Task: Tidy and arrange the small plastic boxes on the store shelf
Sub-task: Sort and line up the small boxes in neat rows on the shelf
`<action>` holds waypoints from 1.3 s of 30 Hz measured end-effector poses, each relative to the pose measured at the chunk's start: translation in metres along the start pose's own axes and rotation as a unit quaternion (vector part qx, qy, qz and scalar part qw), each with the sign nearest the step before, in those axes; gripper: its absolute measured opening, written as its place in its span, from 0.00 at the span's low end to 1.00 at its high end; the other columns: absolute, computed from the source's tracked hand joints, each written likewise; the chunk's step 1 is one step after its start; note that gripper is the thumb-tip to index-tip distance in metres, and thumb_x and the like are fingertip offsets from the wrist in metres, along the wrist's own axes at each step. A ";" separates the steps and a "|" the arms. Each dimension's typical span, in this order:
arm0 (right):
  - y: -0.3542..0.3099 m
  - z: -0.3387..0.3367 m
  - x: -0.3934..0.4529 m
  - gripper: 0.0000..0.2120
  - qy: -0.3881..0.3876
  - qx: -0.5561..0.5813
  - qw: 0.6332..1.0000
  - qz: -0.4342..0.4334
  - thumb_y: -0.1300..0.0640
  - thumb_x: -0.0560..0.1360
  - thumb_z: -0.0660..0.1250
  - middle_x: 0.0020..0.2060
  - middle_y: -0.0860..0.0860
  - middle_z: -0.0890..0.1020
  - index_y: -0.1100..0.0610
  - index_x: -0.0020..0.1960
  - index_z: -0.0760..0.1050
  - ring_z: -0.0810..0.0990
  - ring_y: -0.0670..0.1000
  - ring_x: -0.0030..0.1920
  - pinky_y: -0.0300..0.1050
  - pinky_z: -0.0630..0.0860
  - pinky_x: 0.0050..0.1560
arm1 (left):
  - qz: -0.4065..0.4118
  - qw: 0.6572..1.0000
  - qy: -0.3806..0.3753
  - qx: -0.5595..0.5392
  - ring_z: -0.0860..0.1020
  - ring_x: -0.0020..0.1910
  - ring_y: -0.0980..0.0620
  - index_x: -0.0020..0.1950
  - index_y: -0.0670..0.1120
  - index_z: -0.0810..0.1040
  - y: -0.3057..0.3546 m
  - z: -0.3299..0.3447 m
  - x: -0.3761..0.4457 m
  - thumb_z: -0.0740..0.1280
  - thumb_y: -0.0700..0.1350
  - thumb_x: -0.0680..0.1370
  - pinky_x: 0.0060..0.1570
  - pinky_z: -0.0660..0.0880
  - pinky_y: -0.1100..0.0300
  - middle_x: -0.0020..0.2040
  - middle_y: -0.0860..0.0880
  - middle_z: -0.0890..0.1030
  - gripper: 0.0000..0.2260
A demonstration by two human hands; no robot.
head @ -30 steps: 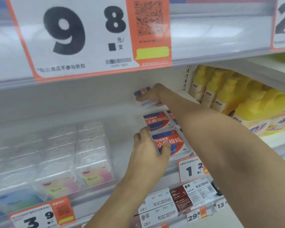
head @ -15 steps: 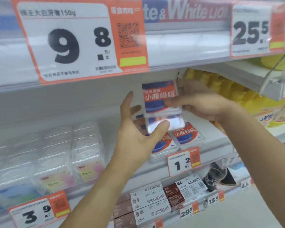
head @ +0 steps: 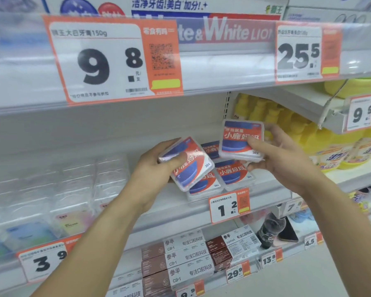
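Yellow bottles [head: 287, 125] at right; dark drink bottle [head: 270, 232] and toothpaste cartons [head: 176, 260] below.

Glossy clear plastic boxes [head: 187, 162] with printed labels, paper price tags [head: 228, 205], smooth white shelf [head: 176, 202]

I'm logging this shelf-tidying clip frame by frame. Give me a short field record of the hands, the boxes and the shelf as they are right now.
left hand: holds one tilted box
right hand: holds an upright box, label facing camera
boxes on shelf: several lying flat below the hands
shelf: price tag reads 1.2
neighbours: clear packs left, yellow bottles right
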State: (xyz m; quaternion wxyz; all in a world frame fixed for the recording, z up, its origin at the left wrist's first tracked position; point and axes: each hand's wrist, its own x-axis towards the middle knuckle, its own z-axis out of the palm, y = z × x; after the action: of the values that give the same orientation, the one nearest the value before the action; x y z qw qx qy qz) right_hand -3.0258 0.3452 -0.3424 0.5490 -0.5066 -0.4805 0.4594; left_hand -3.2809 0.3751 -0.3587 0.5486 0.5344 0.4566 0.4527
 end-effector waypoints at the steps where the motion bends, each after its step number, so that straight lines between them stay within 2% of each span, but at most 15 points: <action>1: 0.002 -0.001 0.001 0.23 -0.005 0.002 1.000 -0.001 0.54 0.74 0.69 0.54 0.59 0.84 0.54 0.67 0.71 0.85 0.55 0.46 0.47 0.82 0.36 | -0.010 1.000 0.009 -0.002 0.83 0.48 0.49 0.60 0.50 0.79 -0.002 0.001 0.002 0.73 0.42 0.71 0.48 0.80 0.51 0.54 0.50 0.84 0.18; 3: 0.005 -0.002 0.004 0.18 -0.006 0.001 1.000 -0.001 0.57 0.80 0.64 0.53 0.53 0.85 0.51 0.69 0.71 0.85 0.53 0.47 0.46 0.82 0.38 | -0.030 0.999 0.043 -0.013 0.82 0.45 0.49 0.57 0.48 0.77 -0.004 0.004 0.004 0.70 0.44 0.65 0.47 0.78 0.53 0.54 0.45 0.82 0.21; 5: 0.005 -0.001 0.007 0.17 0.012 -0.009 1.000 0.002 0.60 0.81 0.62 0.50 0.51 0.85 0.51 0.69 0.70 0.86 0.52 0.46 0.46 0.82 0.37 | -0.027 0.996 0.081 -0.009 0.81 0.46 0.47 0.57 0.46 0.73 -0.004 0.008 0.006 0.73 0.43 0.66 0.46 0.77 0.53 0.53 0.42 0.81 0.21; 7: 0.005 -0.002 0.011 0.19 0.066 -0.045 0.997 0.004 0.60 0.80 0.65 0.48 0.53 0.84 0.52 0.69 0.68 0.86 0.51 0.44 0.45 0.81 0.35 | -0.005 0.993 0.116 0.008 0.82 0.44 0.45 0.54 0.49 0.71 -0.002 0.011 0.011 0.74 0.41 0.72 0.43 0.78 0.54 0.50 0.42 0.82 0.16; 10: 0.008 -0.007 0.020 0.20 0.143 -0.093 0.985 0.020 0.57 0.76 0.71 0.50 0.56 0.84 0.53 0.66 0.69 0.85 0.51 0.41 0.45 0.79 0.34 | 0.032 0.987 0.143 0.060 0.83 0.40 0.46 0.48 0.53 0.72 -0.004 0.014 0.016 0.73 0.43 0.73 0.38 0.77 0.56 0.44 0.44 0.84 0.11; 13: 0.020 -0.006 0.024 0.18 0.143 -0.169 0.974 0.044 0.55 0.74 0.74 0.48 0.57 0.85 0.57 0.60 0.73 0.81 0.52 0.36 0.42 0.75 0.30 | 0.027 0.977 0.124 0.171 0.83 0.43 0.50 0.46 0.50 0.76 -0.010 0.021 0.016 0.73 0.50 0.73 0.43 0.79 0.57 0.46 0.48 0.83 0.08; 15: 0.031 -0.004 0.022 0.14 0.150 -0.301 0.942 0.015 0.51 0.73 0.73 0.44 0.54 0.85 0.56 0.55 0.77 0.81 0.53 0.38 0.43 0.75 0.35 | 0.022 0.954 0.105 0.279 0.81 0.50 0.48 0.51 0.48 0.77 -0.013 0.026 0.010 0.70 0.54 0.75 0.48 0.74 0.60 0.52 0.48 0.78 0.11; 16: 0.036 -0.004 0.019 0.13 0.157 -0.367 0.917 -0.007 0.49 0.74 0.71 0.42 0.52 0.85 0.55 0.54 0.78 0.81 0.53 0.41 0.44 0.74 0.38 | 0.024 0.937 0.097 0.335 0.79 0.55 0.47 0.58 0.48 0.76 -0.014 0.028 0.005 0.68 0.56 0.75 0.52 0.72 0.60 0.56 0.47 0.74 0.16; 18: 0.044 -0.005 0.013 0.17 0.170 -0.443 0.879 -0.044 0.45 0.75 0.69 0.44 0.52 0.85 0.57 0.55 0.80 0.81 0.53 0.46 0.43 0.70 0.42 | 0.048 0.912 0.079 0.401 0.71 0.65 0.45 0.69 0.49 0.68 -0.015 0.031 -0.010 0.65 0.60 0.76 0.59 0.69 0.58 0.65 0.45 0.66 0.27; 20: 0.047 -0.007 0.010 0.24 0.161 -0.477 0.862 -0.057 0.40 0.75 0.67 0.50 0.54 0.82 0.58 0.60 0.79 0.79 0.53 0.49 0.43 0.69 0.46 | 0.068 0.906 0.050 0.414 0.69 0.68 0.47 0.73 0.55 0.61 -0.019 0.031 -0.022 0.67 0.62 0.73 0.60 0.68 0.59 0.69 0.47 0.63 0.32; 23: 0.049 -0.006 0.006 0.28 0.115 -0.470 0.873 -0.057 0.36 0.74 0.65 0.56 0.52 0.81 0.54 0.66 0.74 0.78 0.52 0.54 0.46 0.73 0.52 | 0.065 0.905 0.016 0.420 0.73 0.64 0.53 0.74 0.60 0.61 -0.030 0.036 -0.032 0.70 0.60 0.72 0.58 0.68 0.65 0.70 0.51 0.64 0.33; 27: 0.046 -0.003 -0.005 0.25 0.074 -0.458 0.885 -0.043 0.35 0.73 0.66 0.59 0.50 0.80 0.45 0.67 0.75 0.77 0.49 0.58 0.45 0.71 0.56 | 0.075 0.914 0.046 0.396 0.73 0.62 0.56 0.73 0.59 0.60 -0.042 0.047 -0.042 0.70 0.56 0.75 0.54 0.68 0.68 0.69 0.53 0.65 0.30; 31: 0.046 -0.007 -0.014 0.34 0.003 -0.391 0.920 -0.020 0.31 0.67 0.69 0.58 0.41 0.81 0.41 0.70 0.72 0.82 0.42 0.53 0.48 0.79 0.56 | 0.086 0.919 0.084 0.375 0.73 0.60 0.55 0.68 0.58 0.62 -0.049 0.055 -0.042 0.71 0.55 0.74 0.52 0.67 0.68 0.66 0.53 0.69 0.27; 36: 0.045 -0.012 -0.019 0.45 -0.044 -0.452 0.890 -0.052 0.25 0.61 0.69 0.61 0.41 0.78 0.40 0.74 0.65 0.77 0.39 0.58 0.43 0.78 0.58 | 0.100 0.910 0.110 0.387 0.73 0.59 0.56 0.67 0.54 0.64 -0.053 0.057 -0.041 0.72 0.55 0.73 0.52 0.68 0.67 0.63 0.54 0.74 0.27; 39: 0.050 -0.004 -0.020 0.48 -0.021 -0.509 0.857 -0.080 0.26 0.62 0.67 0.60 0.46 0.76 0.45 0.77 0.62 0.74 0.42 0.57 0.36 0.71 0.58 | 0.114 0.901 0.112 0.402 0.76 0.57 0.54 0.68 0.54 0.66 -0.052 0.056 -0.042 0.72 0.56 0.73 0.51 0.71 0.64 0.62 0.54 0.77 0.27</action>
State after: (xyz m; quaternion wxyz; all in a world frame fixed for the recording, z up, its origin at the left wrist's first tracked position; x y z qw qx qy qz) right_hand -3.0247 0.3282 -0.3933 0.2396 -0.6650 -0.6978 0.1159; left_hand -3.2324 0.3228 -0.4093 0.1768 0.7034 0.5946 0.3469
